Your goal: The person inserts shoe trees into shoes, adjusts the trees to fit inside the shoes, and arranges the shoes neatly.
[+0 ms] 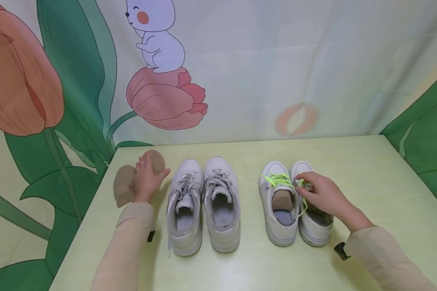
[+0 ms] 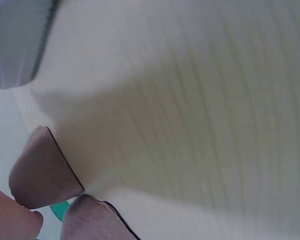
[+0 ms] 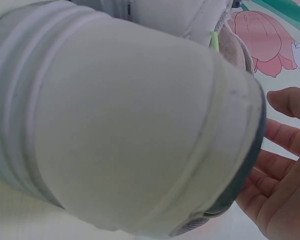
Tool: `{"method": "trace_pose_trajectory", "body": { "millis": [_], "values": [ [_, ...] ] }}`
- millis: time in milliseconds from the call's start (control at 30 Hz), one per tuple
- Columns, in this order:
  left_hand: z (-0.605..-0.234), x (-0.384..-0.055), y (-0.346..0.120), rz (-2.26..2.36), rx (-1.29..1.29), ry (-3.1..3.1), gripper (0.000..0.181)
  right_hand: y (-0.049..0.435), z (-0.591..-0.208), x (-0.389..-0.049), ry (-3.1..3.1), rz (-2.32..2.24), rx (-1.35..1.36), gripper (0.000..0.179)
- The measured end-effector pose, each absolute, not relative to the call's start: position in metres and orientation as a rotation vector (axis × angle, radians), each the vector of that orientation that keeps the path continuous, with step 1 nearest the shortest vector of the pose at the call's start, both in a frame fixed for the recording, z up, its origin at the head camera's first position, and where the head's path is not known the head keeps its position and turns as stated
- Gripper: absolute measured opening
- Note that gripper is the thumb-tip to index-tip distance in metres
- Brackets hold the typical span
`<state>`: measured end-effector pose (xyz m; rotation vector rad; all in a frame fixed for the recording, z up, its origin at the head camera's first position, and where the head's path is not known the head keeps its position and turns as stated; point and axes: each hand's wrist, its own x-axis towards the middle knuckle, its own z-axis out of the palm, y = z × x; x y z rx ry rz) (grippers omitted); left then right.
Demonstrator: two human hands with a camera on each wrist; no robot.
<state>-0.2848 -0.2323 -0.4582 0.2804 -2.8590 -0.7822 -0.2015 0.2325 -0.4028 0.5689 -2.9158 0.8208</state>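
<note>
Two brown, round-ended inserts lie at the table's back left: a near insert and a far insert. My left hand reaches over them, fingers along the far one and thumb spread to the right. In the left wrist view, one fingertip is by a brown insert. My right hand hovers over the right white shoe with green laces, its fingers loosely bent near the opening. Its fingers are spread beside the shoe heel. The left white shoe has a brown piece inside.
A larger pair of grey-white lace-up shoes, left and right, stands between my hands, toes away from me. The pale yellow table ends at a printed curtain behind.
</note>
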Motion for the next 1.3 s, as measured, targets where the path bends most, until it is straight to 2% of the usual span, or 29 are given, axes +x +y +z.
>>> {"method": "trace_pose_trajectory", "body": {
  "millis": [867,1300],
  "values": [
    [-0.472,-0.300,-0.243,-0.901,0.494,-2.786,0.100,0.233,-0.404,-0.196,-2.895,0.883,0.585,0.032],
    [-0.476,-0.301,-0.246,-0.964,0.492,-2.764,0.085,0.234,-0.407,-0.197,-2.902,0.885,0.575,0.032]
  ]
}}
